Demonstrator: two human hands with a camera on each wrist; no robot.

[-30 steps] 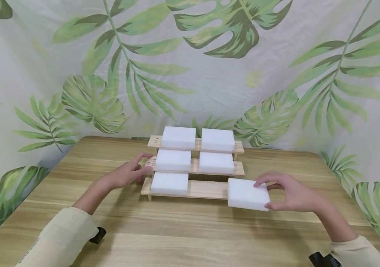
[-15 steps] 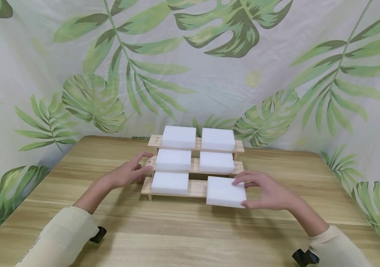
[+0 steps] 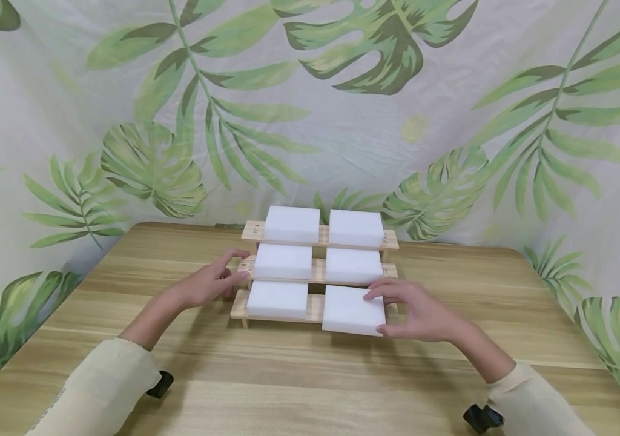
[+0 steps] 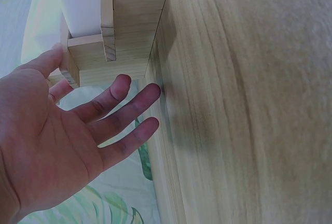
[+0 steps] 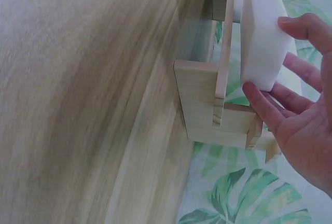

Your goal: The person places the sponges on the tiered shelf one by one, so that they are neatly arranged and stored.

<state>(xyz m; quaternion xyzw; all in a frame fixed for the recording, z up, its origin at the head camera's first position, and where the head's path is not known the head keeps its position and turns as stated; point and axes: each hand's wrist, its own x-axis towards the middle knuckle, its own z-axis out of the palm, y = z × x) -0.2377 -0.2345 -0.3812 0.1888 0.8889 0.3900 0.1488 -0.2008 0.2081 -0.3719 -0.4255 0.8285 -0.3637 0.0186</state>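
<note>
A three-tier wooden stand (image 3: 315,312) carries white foam blocks. At its left end, my left hand (image 3: 203,286) pinches the end of the middle tier between thumb and index finger; the other fingers (image 4: 140,99) spread loosely below it in the left wrist view. My right hand (image 3: 424,312) grips a white foam block (image 3: 350,312) by its right side, thumb at the front and fingers at the back. That block is over the right part of the lowest tier. In the right wrist view the held block (image 5: 262,37) appears tilted, with a gap between it and the tier.
Two foam blocks stand on the top tier, one a left block (image 3: 292,223); two are on the middle tier, and one block (image 3: 277,298) sits at the lowest tier's left. The wooden table (image 3: 266,387) extends in front. A leaf-print curtain (image 3: 353,145) hangs behind.
My right hand has carried the foam block leftward, from beside the lowest tier's right end to over that tier. The left hand has stayed at the stand's left end.
</note>
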